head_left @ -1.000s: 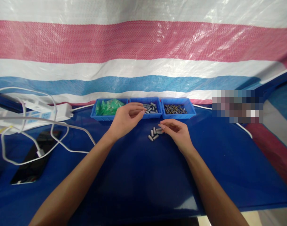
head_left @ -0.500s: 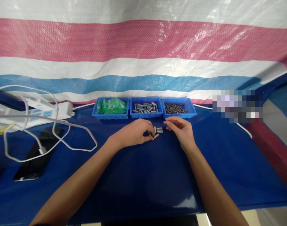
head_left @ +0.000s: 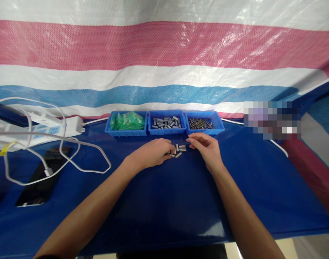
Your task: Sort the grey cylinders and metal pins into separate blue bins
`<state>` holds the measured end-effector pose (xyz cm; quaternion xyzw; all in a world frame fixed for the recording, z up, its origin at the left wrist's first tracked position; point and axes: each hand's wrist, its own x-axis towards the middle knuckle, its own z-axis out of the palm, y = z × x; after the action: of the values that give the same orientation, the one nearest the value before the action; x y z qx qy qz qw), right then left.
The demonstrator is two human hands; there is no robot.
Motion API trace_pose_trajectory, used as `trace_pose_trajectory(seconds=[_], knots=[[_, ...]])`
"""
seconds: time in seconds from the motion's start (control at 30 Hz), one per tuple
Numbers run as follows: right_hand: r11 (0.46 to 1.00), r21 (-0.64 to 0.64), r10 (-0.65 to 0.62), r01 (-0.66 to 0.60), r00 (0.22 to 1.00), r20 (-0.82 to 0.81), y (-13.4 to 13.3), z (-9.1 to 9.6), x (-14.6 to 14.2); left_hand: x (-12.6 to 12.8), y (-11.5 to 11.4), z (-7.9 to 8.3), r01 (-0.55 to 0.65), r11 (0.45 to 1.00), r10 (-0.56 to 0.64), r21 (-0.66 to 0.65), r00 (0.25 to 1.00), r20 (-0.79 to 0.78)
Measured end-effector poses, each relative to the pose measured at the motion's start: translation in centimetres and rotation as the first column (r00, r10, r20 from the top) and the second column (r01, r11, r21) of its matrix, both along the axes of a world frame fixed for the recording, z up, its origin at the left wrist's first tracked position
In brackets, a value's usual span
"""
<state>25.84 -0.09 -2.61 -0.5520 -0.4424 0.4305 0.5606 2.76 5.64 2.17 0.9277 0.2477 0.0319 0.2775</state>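
Several small grey metal cylinders [head_left: 179,150] lie in a loose cluster on the blue tabletop [head_left: 164,201], just in front of three blue bins. My left hand [head_left: 153,153] rests on the table at the cluster's left edge, fingers curled with the tips touching the cylinders. My right hand [head_left: 206,146] hovers at the cluster's right, fingers bent and pinched together; anything between them is too small to see. The middle bin [head_left: 166,123] holds more grey cylinders. The left bin [head_left: 126,122] holds green plastic pieces, and the right bin [head_left: 203,124] holds dark screws.
A white power strip [head_left: 56,126] with looping white cables [head_left: 80,158] lies at the left. A black phone [head_left: 37,180] lies flat under the cables. A striped tarp [head_left: 164,72] hangs behind the bins. The table's front edge runs along the bottom.
My left hand came back from the middle bin down to the cluster on the table. My right hand shifted slightly up and right beside the cluster.
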Motion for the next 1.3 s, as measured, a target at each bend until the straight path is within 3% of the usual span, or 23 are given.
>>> trace_pose_trajectory(seconds=[0.1, 0.23, 0.33, 0.43, 0.53, 1.3], knots=[[1.0, 0.001, 0.001, -0.001, 1.0, -0.001, 0.0, 0.1, 0.0, -0.2, 0.2, 0.3, 0.014, 0.999, -0.012, -0.05, 1.0, 0.026], [1.0, -0.002, 0.001, -0.001, 1.0, 0.001, 0.0, 0.3, 0.0, -0.7, 0.7, 1.1, -0.004, 0.994, 0.022, -0.105, 0.984, 0.179], [1.0, 0.007, 0.028, -0.028, 1.0, 0.011, -0.1, 0.6, -0.2, -0.8, 0.9, 1.6, -0.097, 0.983, 0.141, -0.157, 0.943, 0.302], [0.992, 0.019, 0.123, -0.123, 0.992, 0.012, -0.4, 0.8, -0.5, -0.6, 0.8, 1.6, -0.185, 0.936, 0.306, -0.3, 0.849, 0.431], [0.976, 0.031, 0.216, -0.216, 0.976, -0.014, -0.8, 1.1, -0.8, -0.3, 0.6, 1.3, -0.202, 0.889, 0.407, -0.41, 0.76, 0.507], [0.955, 0.041, 0.298, -0.295, 0.95, -0.095, -1.1, 0.8, -1.7, 0.5, 0.0, 1.2, -0.218, 0.831, 0.467, -0.512, 0.772, 0.43]])
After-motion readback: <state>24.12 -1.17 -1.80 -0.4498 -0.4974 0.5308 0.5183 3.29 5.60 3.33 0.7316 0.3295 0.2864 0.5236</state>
